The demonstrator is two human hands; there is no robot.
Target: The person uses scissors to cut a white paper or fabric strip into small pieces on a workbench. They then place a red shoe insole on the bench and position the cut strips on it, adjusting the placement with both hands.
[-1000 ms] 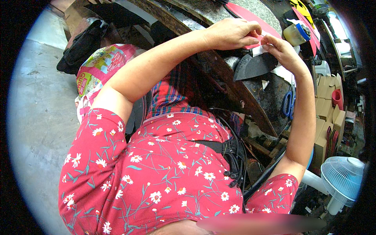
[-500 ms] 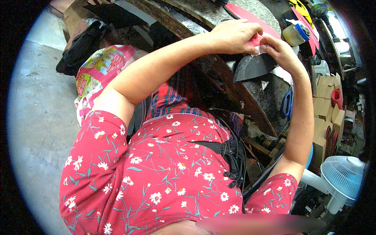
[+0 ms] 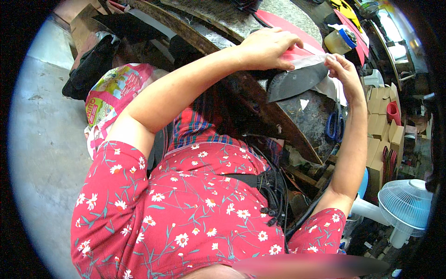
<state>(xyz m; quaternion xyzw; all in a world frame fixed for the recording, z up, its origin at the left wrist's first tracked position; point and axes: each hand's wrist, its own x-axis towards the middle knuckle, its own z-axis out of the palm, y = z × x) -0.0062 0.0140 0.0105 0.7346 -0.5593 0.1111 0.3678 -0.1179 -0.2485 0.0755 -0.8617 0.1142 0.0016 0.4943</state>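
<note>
We see the scene in even daylight, bright enough that colours stay strong. The strongest light comes from the upper right, where the view past the cluttered wooden shelf (image 3: 395, 44) washes out to near white. The pale grey concrete floor (image 3: 42, 139) on the left is softly lit with no hard shadows. Under the dark curved worktable (image 3: 260, 111) the space falls into deep shade, and its glossy top shows dull reflections. The fisheye lens bends straight edges toward the rim, and a black vignette rings the circular frame. A smeared, blurred band lies along the bottom edge. Focus is fair in the centre and softer near the white electric fan (image 3: 406, 204).
</note>
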